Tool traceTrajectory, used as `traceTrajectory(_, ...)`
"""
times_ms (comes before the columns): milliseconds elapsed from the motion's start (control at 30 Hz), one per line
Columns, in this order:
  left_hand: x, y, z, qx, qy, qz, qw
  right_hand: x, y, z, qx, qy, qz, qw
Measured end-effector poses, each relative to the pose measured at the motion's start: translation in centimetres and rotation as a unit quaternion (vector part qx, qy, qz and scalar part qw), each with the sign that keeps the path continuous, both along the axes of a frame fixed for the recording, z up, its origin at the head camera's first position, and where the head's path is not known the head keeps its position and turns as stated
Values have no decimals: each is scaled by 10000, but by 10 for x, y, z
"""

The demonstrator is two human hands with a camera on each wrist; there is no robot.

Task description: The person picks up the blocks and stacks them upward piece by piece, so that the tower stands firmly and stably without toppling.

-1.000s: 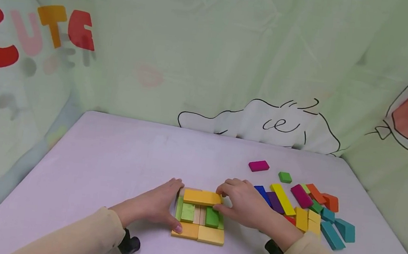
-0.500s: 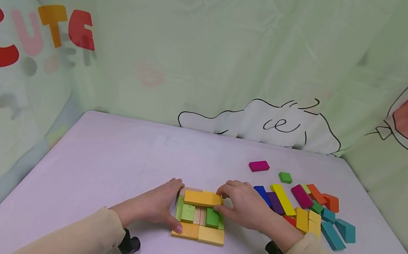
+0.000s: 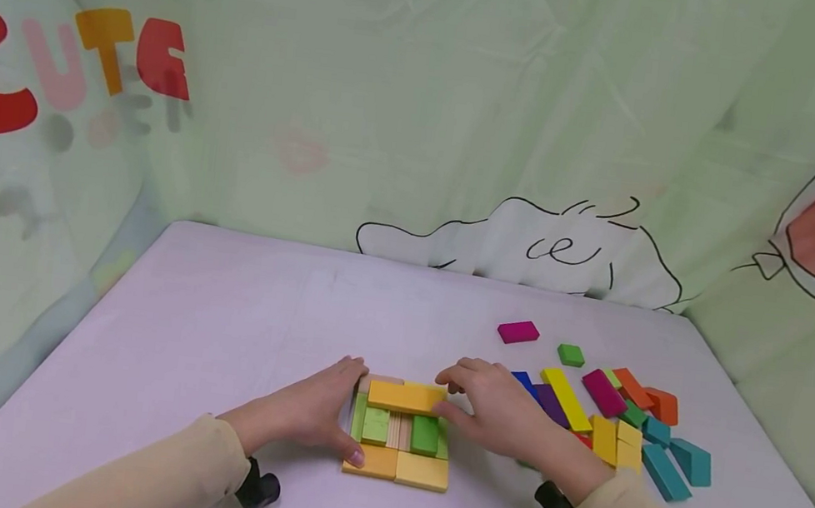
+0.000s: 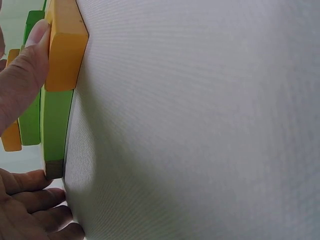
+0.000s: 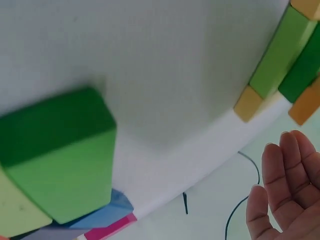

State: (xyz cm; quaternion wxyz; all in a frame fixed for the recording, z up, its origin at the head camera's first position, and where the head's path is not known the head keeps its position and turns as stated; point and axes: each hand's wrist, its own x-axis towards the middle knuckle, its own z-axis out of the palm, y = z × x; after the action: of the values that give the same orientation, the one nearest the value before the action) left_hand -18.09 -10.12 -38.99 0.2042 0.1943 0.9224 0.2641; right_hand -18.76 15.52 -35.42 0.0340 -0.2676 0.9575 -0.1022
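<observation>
Orange-yellow and flat, the long wooden block lies across the top of the square stack of yellow and green wooden blocks on the pale lilac desk. Your left hand presses the stack's left edge with straight fingers. Your right hand hovers just beside the long block, fingers relaxed, holding nothing. The loose coloured blocks lie to its right.

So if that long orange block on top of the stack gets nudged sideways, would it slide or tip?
The orange block lies flat and looks rigid, so it would probably slide, not tip. Its smooth painted faces suggest little grip on the green blocks beneath.
</observation>
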Motion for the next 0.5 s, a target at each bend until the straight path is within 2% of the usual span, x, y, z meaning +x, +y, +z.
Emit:
traceTrajectory(267, 0, 0, 1, -7, 2, -4, 10000, -3, 7, -1, -127, -281, 205, 9993)
traceTrajectory(500, 0, 0, 1, 30, -35, -3, 10000, -3, 4, -2, -62, -269, 234, 9993)
